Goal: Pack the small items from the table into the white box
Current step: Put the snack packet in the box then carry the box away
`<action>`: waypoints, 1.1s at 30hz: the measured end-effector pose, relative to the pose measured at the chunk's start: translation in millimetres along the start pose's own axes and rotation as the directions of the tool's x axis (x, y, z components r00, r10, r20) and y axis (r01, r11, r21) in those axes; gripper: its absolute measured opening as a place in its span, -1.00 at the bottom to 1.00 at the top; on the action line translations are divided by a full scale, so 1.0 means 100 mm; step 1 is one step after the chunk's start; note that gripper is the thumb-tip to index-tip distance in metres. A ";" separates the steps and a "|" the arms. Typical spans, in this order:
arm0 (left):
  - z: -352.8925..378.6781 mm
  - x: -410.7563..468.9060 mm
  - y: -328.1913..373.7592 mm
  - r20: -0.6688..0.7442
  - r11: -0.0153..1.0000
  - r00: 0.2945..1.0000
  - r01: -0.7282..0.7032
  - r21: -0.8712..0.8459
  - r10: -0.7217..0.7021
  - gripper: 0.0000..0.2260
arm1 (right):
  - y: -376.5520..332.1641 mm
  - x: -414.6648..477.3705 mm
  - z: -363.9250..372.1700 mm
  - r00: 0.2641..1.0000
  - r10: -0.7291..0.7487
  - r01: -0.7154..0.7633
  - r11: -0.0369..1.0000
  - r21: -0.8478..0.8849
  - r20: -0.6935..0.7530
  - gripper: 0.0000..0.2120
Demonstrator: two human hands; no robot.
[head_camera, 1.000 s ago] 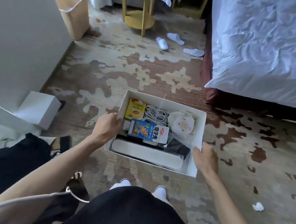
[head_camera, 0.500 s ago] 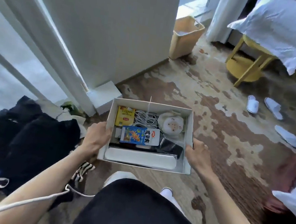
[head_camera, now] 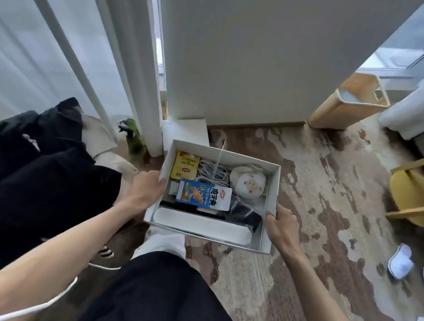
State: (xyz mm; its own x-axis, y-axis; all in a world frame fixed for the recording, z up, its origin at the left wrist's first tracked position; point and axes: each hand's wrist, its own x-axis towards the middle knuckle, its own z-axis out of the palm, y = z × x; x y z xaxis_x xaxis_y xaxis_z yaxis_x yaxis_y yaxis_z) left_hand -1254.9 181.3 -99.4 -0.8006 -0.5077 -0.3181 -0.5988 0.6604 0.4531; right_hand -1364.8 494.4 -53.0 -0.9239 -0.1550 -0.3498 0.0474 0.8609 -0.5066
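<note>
The white box [head_camera: 272,195] is held in the air above the patterned carpet, in front of my body. My left hand [head_camera: 144,192] grips its left wall and my right hand [head_camera: 280,226] grips its right wall near the front corner. Inside lie a yellow tea packet [head_camera: 185,165], a coil of white cable [head_camera: 213,172], a round white wrapped item [head_camera: 248,184], a blue snack packet [head_camera: 203,194], a dark pouch [head_camera: 245,214] and a long white flat object [head_camera: 202,225] along the front wall.
A white wall panel [head_camera: 246,51] and curtains stand ahead. A smaller white box [head_camera: 186,132] sits on the floor behind the held box. Dark clothing [head_camera: 30,163] is piled at left. A woven bin [head_camera: 350,103], a yellow stool [head_camera: 421,198] and white slippers [head_camera: 402,261] lie at right.
I have turned left with the box held in both hands. The bed has left the view, and the wall, curtains and clothing pile have come in. Both grips are unchanged.
</note>
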 end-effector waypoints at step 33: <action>1.03 4.26 -0.77 0.075 0.784 0.782 0.621 0.000 -0.619 -0.72 | -1.28 5.24 2.26 0.941 -0.075 0.221 0.874 -0.433 0.330 -0.80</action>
State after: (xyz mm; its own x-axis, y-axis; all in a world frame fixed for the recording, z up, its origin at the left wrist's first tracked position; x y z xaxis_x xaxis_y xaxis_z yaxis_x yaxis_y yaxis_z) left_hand -1551.6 -29.1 -355.5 -0.2569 -0.7642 -0.5916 -0.9664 0.2028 0.1577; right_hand -1769.5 193.3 -349.4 -0.7476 -0.3701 -0.5515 -0.3272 0.9278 -0.1791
